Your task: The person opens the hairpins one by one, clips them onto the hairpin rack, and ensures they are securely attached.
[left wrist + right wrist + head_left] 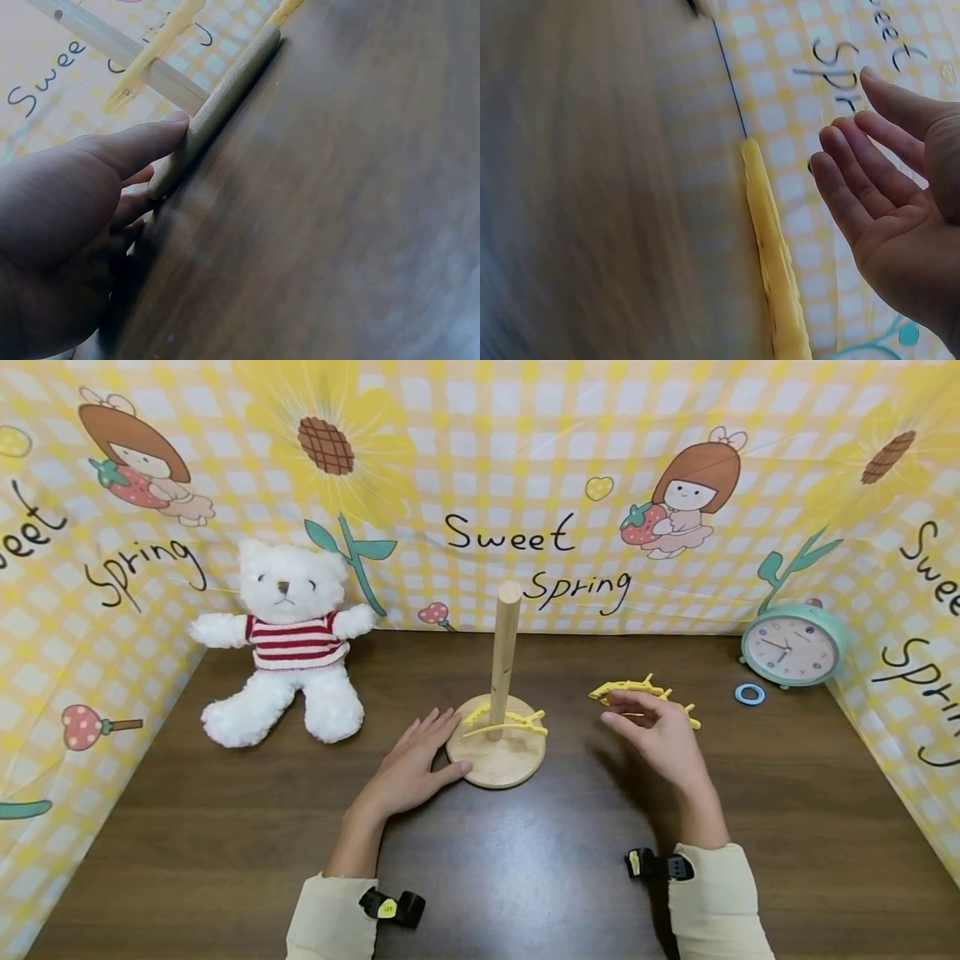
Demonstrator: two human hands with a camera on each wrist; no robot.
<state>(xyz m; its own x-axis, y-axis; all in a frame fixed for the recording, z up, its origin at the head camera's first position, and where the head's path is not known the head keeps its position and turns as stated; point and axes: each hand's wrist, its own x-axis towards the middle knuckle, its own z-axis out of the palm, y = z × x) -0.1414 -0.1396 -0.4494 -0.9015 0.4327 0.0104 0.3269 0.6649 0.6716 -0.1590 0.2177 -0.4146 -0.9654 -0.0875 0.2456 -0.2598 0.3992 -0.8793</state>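
Now your left hand (411,768), spread, touches the wooden base (506,766); lowered carelessly, your empty, relaxed right hand (662,739) could knock the yellow piece (633,686).

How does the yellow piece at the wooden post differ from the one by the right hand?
Place: the piece at the post sits over the round base, with strips before and behind the post; the other piece lies on the tabletop.
View: from the head camera, the right hand partly covers the other piece, while the post crosses only part of the first.
Both are yellow, with slim strips.
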